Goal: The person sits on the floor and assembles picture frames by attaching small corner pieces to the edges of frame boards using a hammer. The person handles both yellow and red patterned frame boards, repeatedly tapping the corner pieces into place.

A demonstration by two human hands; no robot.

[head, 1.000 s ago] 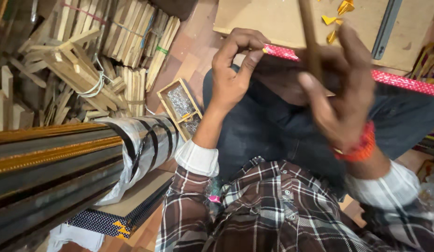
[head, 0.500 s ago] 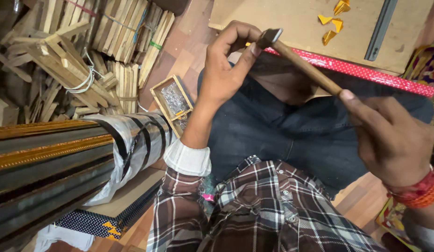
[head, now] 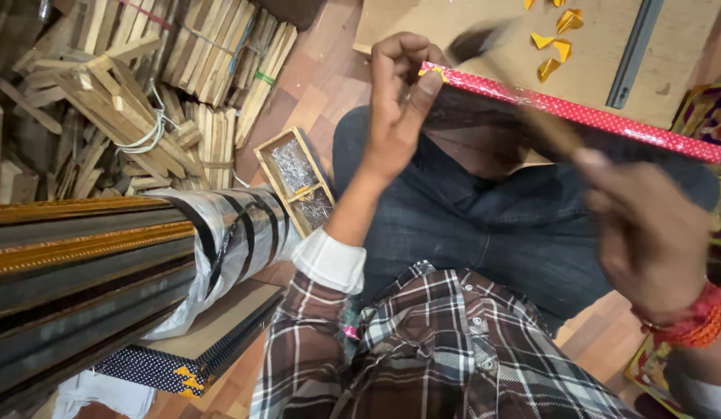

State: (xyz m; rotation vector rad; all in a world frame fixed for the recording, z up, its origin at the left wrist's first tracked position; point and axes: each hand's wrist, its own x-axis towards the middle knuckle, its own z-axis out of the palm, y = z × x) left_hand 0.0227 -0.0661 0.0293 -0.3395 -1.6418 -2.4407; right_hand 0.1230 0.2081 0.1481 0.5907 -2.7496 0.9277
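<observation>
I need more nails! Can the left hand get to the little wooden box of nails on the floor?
Probably yes. The nail box lies open beside the knee, nothing over it, but the left hand is busy pinching the red frame's corner.

A reddish-brown wooden floor (head: pixel 321 85) carries everything. At far left lie bundled and loose pale wooden strips (head: pixel 143 93). Near the middle sits a small open wooden box of metal nails (head: pixel 296 180). At near left, a plastic-wrapped bundle of dark and gold frame mouldings (head: pixel 104 264) rests over flat boards (head: pixel 197 334). Far right lies a plywood board (head: pixel 500 46) with yellow paper scraps (head: pixel 553 46).
</observation>
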